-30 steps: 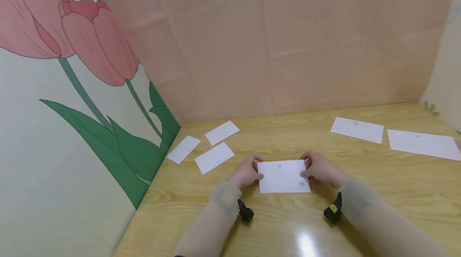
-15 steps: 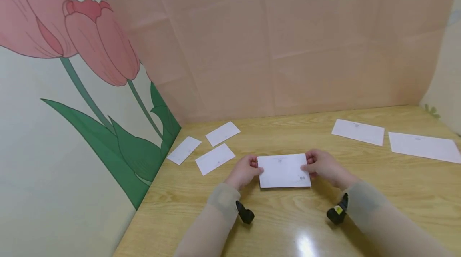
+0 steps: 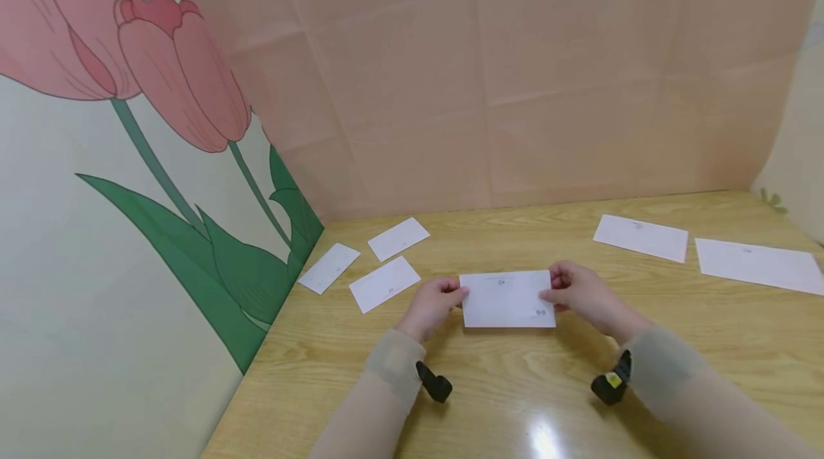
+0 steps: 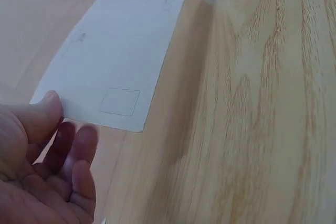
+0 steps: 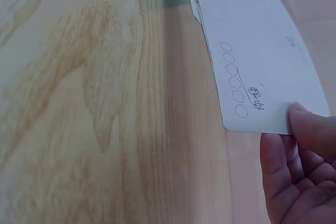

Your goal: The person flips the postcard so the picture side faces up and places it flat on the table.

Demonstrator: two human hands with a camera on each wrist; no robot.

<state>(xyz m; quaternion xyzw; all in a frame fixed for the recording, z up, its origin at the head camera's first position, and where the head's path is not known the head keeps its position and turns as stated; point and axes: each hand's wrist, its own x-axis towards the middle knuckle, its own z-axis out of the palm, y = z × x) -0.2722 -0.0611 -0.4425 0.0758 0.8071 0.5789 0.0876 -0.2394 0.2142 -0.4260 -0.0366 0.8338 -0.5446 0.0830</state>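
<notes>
A white envelope (image 3: 505, 302) is held between both hands over the middle of the table. My left hand (image 3: 433, 304) pinches its left edge, thumb on the front face and fingers behind. At the opposite edge my right hand (image 3: 584, 296) pinches it the same way. In the left wrist view the envelope (image 4: 115, 51) shows a small printed rectangle near a corner, and its lower edge stands clear of the wood. The right wrist view shows a row of printed circles and handwriting on the envelope (image 5: 257, 66).
Three white envelopes lie at the back left: one by the wall (image 3: 329, 268), one farther back (image 3: 398, 238), one nearer (image 3: 384, 284). At the back right lie a fourth-sized piece (image 3: 640, 237) and a longer envelope (image 3: 759, 265). A pink sheet (image 3: 489, 87) backs the wooden table (image 3: 489, 387).
Both hands have raised the envelope off the table and tipped it up, moving it slightly away from the body. The other envelopes stay where they were.
</notes>
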